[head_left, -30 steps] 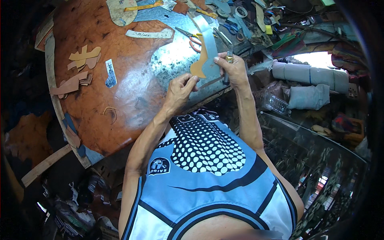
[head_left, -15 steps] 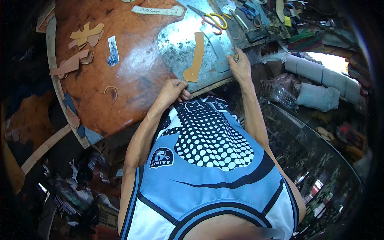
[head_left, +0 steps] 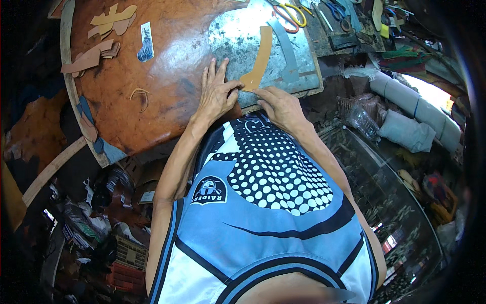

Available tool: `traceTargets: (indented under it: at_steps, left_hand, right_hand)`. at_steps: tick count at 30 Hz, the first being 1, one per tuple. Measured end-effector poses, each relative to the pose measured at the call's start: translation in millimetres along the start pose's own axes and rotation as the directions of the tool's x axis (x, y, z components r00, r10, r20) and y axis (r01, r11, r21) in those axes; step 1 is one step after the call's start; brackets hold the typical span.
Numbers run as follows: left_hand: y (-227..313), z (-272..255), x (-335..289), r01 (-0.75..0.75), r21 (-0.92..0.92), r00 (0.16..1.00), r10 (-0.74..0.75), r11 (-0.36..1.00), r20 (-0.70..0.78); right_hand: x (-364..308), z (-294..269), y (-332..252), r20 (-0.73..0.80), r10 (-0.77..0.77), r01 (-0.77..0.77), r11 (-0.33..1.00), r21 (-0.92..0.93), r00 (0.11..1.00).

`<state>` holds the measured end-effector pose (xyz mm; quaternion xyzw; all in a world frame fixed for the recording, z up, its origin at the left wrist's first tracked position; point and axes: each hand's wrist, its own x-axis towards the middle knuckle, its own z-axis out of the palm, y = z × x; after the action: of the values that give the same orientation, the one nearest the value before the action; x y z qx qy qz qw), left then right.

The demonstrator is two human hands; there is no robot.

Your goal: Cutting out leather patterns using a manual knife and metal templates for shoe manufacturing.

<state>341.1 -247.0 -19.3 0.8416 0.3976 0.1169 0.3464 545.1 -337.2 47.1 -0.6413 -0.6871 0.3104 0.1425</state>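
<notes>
On the metal sheet [head_left: 230, 45] lies a tan boot-shaped leather piece [head_left: 264, 54], its wide foot end toward me. My left hand [head_left: 218, 92] rests beside it on the brown leather, several fingers spread flat, with its index finger and thumb at the foot end. From the other side my right hand [head_left: 281, 107] reaches the same end, fingers bent and close together; whatever they hold, if anything, is hidden. A grey strip-shaped template [head_left: 286, 50] lies right of the tan piece. Scissors [head_left: 293, 17] with yellow and orange handles lie beyond.
Brown leather [head_left: 172, 96] covers the table's left side, bearing cut leather pieces [head_left: 91, 58], a marked pale template [head_left: 146, 43] and a thin curled offcut [head_left: 139, 96]. Tools, including blue-handled scissors [head_left: 336, 10], crowd the far right. Wrapped rolls [head_left: 415, 101] stand beyond the table's right edge.
My right hand has come left from the metal sheet's right edge to the tan piece. My left hand has spread its fingers and moved forward. The view has shifted slightly.
</notes>
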Motion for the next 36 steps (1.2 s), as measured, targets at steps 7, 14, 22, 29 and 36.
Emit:
traceTargets:
  at_steps: [7,14,22,29,36]
  left_hand:
    - [-1,5,0,0.001,0.0,1.0,-0.001,1.0,-0.014]
    - [0,7,-1,0.002,-0.006,1.0,-0.002,1.0,-0.031]
    - [4,8,1,-0.049,0.049,0.995,0.053,0.998,-0.08]
    - [6,11,1,-0.049,0.057,0.993,0.055,0.997,-0.108]
    - [9,11,-1,-0.027,0.044,0.997,0.03,0.999,-0.065]
  right_hand:
    - [9,7,4,0.005,-0.04,0.04,0.999,-0.018,0.999]
    - [13,4,0,0.06,-0.027,0.029,0.999,-0.03,0.998]
    - [11,1,0,0.045,0.014,-0.011,0.998,-0.057,0.999]
    - [11,3,12,0.033,-0.002,0.003,0.999,-0.042,0.999]
    - [11,-1,13,0.042,-0.009,0.01,1.0,-0.026,0.999]
